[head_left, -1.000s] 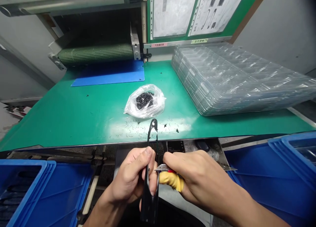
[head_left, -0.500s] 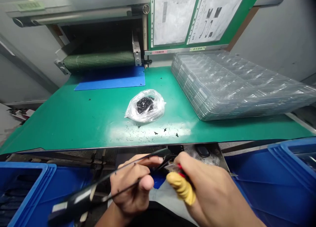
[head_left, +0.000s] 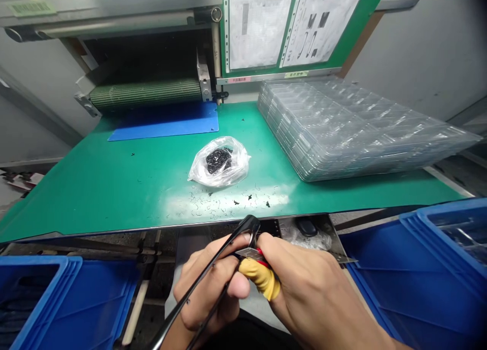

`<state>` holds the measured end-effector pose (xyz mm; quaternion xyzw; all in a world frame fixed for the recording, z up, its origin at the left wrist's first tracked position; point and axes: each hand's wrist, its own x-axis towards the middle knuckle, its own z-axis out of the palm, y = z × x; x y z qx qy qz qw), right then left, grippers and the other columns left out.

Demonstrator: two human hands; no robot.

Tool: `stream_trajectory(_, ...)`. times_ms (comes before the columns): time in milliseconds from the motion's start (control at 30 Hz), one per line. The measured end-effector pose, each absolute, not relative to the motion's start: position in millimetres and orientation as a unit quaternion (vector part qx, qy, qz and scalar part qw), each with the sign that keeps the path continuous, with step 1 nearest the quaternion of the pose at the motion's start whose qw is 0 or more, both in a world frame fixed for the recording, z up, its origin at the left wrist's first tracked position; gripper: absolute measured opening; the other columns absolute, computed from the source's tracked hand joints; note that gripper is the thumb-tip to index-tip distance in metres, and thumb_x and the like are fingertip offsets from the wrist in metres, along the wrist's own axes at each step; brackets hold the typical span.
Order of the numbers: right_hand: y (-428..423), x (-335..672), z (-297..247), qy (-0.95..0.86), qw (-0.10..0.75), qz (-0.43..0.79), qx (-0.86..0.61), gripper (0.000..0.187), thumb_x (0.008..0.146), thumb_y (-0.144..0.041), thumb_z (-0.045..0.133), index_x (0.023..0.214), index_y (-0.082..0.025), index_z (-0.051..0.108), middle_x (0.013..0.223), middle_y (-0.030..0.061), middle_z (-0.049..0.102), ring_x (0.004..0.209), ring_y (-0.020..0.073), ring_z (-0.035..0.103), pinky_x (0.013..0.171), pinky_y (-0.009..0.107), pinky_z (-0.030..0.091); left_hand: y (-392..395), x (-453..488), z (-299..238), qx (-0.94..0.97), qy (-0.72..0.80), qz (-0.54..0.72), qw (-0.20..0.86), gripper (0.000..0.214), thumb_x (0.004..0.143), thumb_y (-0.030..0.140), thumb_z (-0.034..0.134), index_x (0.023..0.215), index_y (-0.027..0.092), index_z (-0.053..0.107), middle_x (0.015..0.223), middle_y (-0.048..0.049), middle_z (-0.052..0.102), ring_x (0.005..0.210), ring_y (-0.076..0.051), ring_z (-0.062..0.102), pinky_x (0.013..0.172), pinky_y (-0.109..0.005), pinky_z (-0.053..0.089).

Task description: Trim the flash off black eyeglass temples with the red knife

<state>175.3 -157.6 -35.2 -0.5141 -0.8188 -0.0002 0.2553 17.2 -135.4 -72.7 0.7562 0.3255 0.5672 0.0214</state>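
My left hand [head_left: 209, 284] is closed around a long, glossy black plastic loop-shaped part [head_left: 213, 261]. Its curved end points away from me, and its two arms run toward the lower left, out of view. My right hand [head_left: 308, 279], with a yellow finger cot [head_left: 262, 278] on the thumb, grips a small knife [head_left: 249, 253]. Some red shows by its metal blade, while most of the handle is hidden in my fist. The blade lies against or very close to the part near its curved end; exact contact cannot be made out.
On the green tabletop [head_left: 152, 187] are a plastic bag of black scraps [head_left: 220, 162] and loose trimmings. Stacked clear trays [head_left: 342, 137] stand to the right. A conveyor [head_left: 148, 94] ends at the back left. Blue bins [head_left: 102, 294] flank me on both sides.
My hands have come closer together, the knife moving left onto or near the part's curved end. The part has turned more upright, its arms swinging in from the left. The view has shifted slightly.
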Motion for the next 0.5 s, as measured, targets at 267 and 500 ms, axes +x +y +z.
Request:
stream_trajectory(267,-159.8,172.0,-55.6,-0.779,0.258,0.108,-0.562,0.02,0.091,-0.02,0.038,0.073,-0.022,0.047,0.057,0.0,0.056,0.045,0.0169,0.053,0.047,0.03,0.021,-137.0,31.5,-100.5,0.711,0.36,0.602,0.044,0.027,0.1,0.026,0.046,0.082,0.014,0.063,0.087,-0.0066,0.075,0.087,-0.015,0.072,0.081,-0.023,0.056)
stream_trajectory(500,-172.3,220.6,-55.9,-0.393,0.463,0.582,-0.541,0.052,0.075,-0.067,0.067,0.086,-0.018,0.051,0.066,-0.0033,0.049,0.055,0.0087,0.043,0.051,0.02,0.034,-127.6,54.8,-90.1,0.665,0.254,0.528,0.464,0.046,0.096,0.04,0.048,0.058,0.018,0.059,0.069,-0.0052,0.071,0.065,-0.016,0.067,0.061,-0.023,0.055)
